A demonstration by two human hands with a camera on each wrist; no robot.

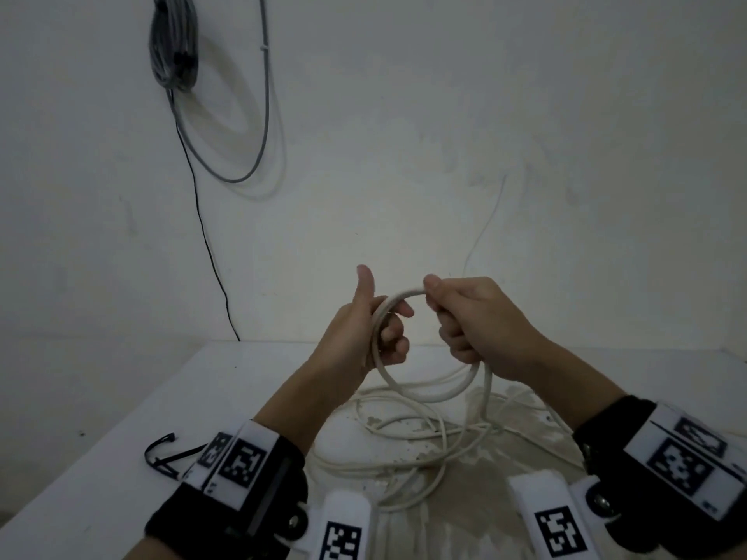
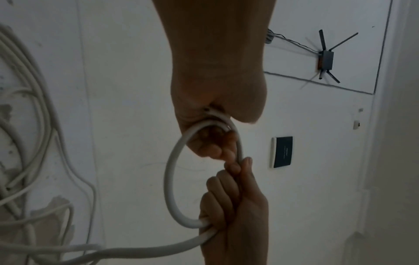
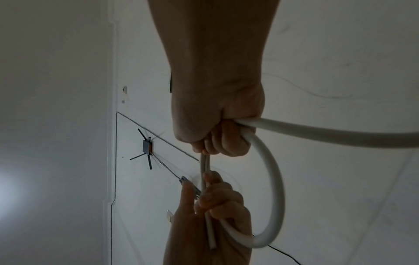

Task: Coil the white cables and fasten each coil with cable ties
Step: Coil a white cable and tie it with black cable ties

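I hold a white cable (image 1: pixel 428 394) above the table, bent into a small loop between both hands. My left hand (image 1: pixel 388 333) has its fingers curled round the loop's left side, thumb pointing up. My right hand (image 1: pixel 452 317) grips the loop's top right in a fist, and the cable's tail drops from it to a loose tangle of white cable (image 1: pixel 404 442) on the table. In the left wrist view the loop (image 2: pixel 170 179) runs from my left hand (image 2: pixel 213 143) to my right hand (image 2: pixel 233 202). In the right wrist view my right hand (image 3: pixel 217 141) and left hand (image 3: pixel 213 206) both grip the loop (image 3: pixel 276 188).
Black cable ties (image 1: pixel 165 454) lie on the white table (image 1: pixel 121 398) at the left, beside my left wrist. On the wall behind hang a grey cable coil (image 1: pixel 174 42) and a black wire (image 1: pixel 202 220). A router (image 2: pixel 325 57) is mounted on a wall.
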